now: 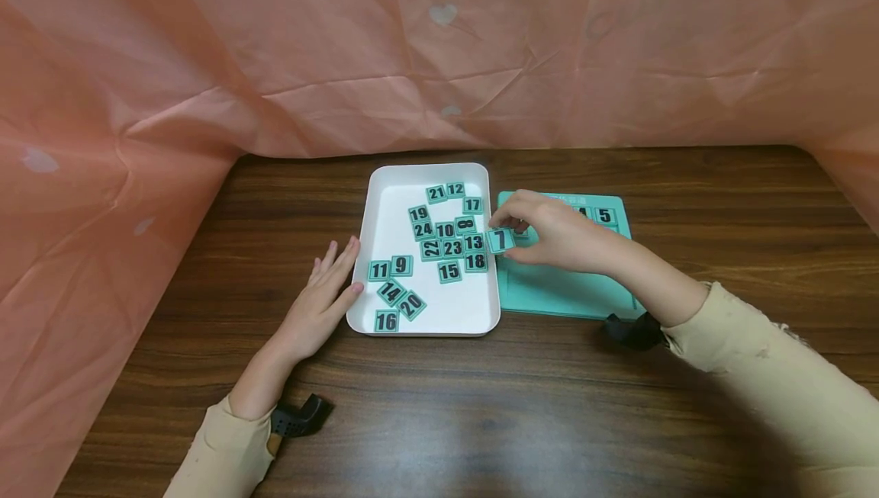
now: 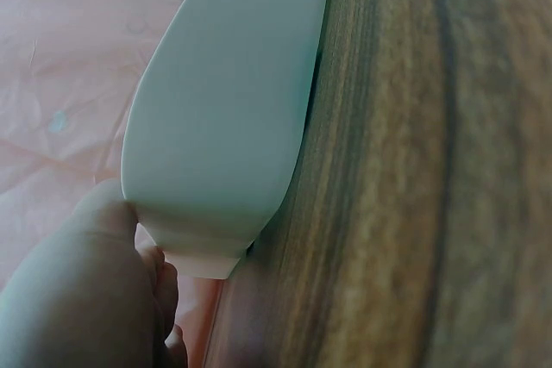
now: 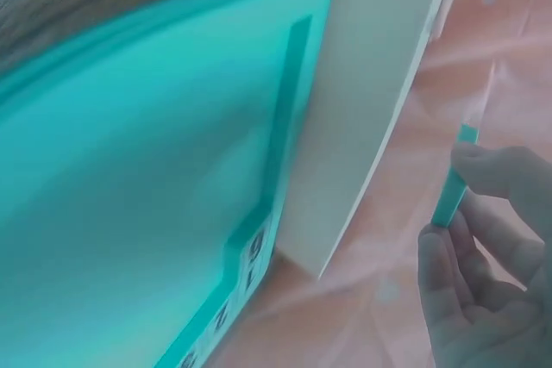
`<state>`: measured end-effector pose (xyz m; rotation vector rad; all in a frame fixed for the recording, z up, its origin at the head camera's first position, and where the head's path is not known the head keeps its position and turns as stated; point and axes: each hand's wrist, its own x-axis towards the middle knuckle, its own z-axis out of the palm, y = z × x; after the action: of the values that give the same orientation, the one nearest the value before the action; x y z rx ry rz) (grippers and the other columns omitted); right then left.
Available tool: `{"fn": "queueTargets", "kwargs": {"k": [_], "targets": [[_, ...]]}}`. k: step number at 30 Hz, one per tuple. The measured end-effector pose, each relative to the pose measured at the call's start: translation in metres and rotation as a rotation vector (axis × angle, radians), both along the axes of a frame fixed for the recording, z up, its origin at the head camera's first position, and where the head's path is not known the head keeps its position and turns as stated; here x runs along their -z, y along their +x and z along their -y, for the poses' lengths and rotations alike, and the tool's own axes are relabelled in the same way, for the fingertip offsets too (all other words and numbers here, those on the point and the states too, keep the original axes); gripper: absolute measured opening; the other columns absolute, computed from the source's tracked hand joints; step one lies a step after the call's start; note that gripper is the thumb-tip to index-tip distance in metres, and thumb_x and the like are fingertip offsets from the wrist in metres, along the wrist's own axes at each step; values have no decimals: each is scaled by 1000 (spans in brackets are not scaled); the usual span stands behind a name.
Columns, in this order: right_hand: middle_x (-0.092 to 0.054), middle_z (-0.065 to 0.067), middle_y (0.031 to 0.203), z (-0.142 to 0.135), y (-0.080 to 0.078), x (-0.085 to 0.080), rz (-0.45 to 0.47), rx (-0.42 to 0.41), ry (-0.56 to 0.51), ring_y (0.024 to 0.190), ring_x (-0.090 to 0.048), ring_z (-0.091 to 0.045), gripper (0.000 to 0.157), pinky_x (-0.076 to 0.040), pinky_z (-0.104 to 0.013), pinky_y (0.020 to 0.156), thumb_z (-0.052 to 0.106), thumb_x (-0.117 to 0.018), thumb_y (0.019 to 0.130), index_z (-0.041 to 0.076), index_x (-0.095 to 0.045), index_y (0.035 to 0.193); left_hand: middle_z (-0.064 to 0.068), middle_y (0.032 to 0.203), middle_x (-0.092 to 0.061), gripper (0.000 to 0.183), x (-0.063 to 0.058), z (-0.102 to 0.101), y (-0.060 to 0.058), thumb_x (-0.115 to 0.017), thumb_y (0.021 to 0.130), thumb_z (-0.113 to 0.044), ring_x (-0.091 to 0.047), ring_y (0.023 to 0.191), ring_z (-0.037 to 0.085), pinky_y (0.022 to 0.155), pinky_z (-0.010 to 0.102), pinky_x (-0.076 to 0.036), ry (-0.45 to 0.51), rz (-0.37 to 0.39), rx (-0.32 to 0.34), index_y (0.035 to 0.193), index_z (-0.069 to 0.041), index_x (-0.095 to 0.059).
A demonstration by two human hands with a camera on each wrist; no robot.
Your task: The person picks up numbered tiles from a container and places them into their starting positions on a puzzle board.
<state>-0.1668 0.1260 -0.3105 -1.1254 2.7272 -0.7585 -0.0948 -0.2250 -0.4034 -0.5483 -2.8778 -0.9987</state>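
Between thumb and fingertips, my right hand (image 1: 566,235) pinches a teal number tile (image 1: 500,240) marked 7. It is held above the tray's right rim, beside the teal number board (image 1: 563,292). The right wrist view shows the tile (image 3: 453,183) edge-on. My left hand (image 1: 319,307) rests against the left side of the white tray (image 1: 378,212), fingers extended; in the left wrist view its thumb touches the tray's rim (image 2: 138,170). Loose number tiles lie in the tray, among them 16 (image 1: 387,321) and 15 (image 1: 449,271). Tiles 4 and 5 (image 1: 605,216) sit in the board's top row, partly hidden by my right hand.
Tray and board stand side by side on a dark wooden table (image 1: 439,406). A pink cloth (image 1: 439,63) hangs behind and along the sides. Black devices (image 1: 302,416) are strapped at both wrists.
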Motion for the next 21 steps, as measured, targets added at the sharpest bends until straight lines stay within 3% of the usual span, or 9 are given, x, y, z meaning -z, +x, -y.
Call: {"fn": "queueTargets", "kwargs": {"k": [9,21], "targets": [[-57,-4,96,-35,-19,12,-34,122,30,84,-52,-19,31,-46,-34,73,11,-73,73,7,-64,102,-6,151,-14,57,0,-1,1,-40,97,-34,-2,139,24,110,49,-1,-9,2,-5,146,-28,-12],[-59,-8,98,-54,-40,31,27,166,75,87,-56,-23,30,-49,-38,76,11,-73,74,4,-64,101,-7,151,-13,57,1,0,0,-40,97,-33,-1,139,24,110,48,0,-5,8,-5,146,-28,-12]]}}
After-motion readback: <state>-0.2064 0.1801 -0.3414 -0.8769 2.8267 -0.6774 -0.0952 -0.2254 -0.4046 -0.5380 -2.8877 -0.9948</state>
